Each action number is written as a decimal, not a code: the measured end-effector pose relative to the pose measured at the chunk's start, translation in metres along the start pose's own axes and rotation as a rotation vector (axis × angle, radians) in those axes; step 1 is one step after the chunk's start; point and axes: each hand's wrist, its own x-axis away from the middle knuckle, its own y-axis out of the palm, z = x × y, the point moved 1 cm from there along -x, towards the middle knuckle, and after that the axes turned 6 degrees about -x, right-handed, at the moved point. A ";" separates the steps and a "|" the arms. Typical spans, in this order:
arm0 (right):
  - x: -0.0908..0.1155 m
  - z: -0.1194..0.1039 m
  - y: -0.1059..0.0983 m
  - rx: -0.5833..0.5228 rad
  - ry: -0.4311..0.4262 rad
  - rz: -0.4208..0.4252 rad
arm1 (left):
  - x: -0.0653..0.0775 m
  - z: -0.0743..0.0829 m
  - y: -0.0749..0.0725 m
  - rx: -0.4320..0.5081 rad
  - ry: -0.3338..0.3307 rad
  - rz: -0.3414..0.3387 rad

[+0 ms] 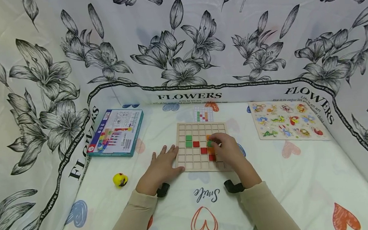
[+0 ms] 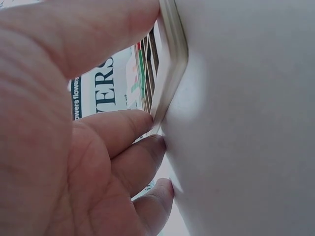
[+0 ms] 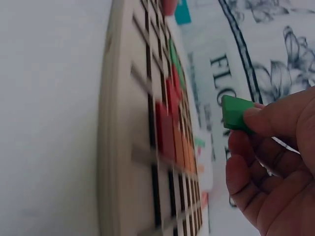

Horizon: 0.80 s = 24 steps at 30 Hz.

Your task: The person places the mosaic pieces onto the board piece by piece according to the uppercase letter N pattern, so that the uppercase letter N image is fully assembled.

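A square wooden grid board [image 1: 190,158] lies on the cloth, with green blocks [image 1: 189,141], red blocks [image 1: 204,150] and orange blocks in some of its cells. My left hand [image 1: 162,166] rests at the board's left side, fingers spread; in the left wrist view, thumb and fingertips touch its edge. Between thumb and fingers, my right hand [image 1: 229,151] pinches a green block [image 3: 235,113]. It holds this block over the right part of the board, apart from the grid in the right wrist view. The right hand hides some cells from the head view.
Behind the board lies a card [image 1: 203,114] printed with a coloured grid pattern. A blue toy box [image 1: 118,132] and a yellow toy duck [image 1: 120,180] are on the left. At the right lies a wooden puzzle board [image 1: 287,120] with insect pictures. Flower-printed cloth walls stand around.
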 end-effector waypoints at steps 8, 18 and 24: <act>-0.024 -0.028 0.041 0.046 -0.101 -0.141 | 0.000 -0.003 0.001 -0.006 0.014 0.001; -0.035 -0.031 0.060 0.134 -0.107 -0.173 | -0.002 -0.005 0.004 -0.011 0.016 0.014; -0.035 -0.032 0.062 0.137 -0.094 -0.184 | -0.002 -0.005 0.003 -0.008 0.018 0.019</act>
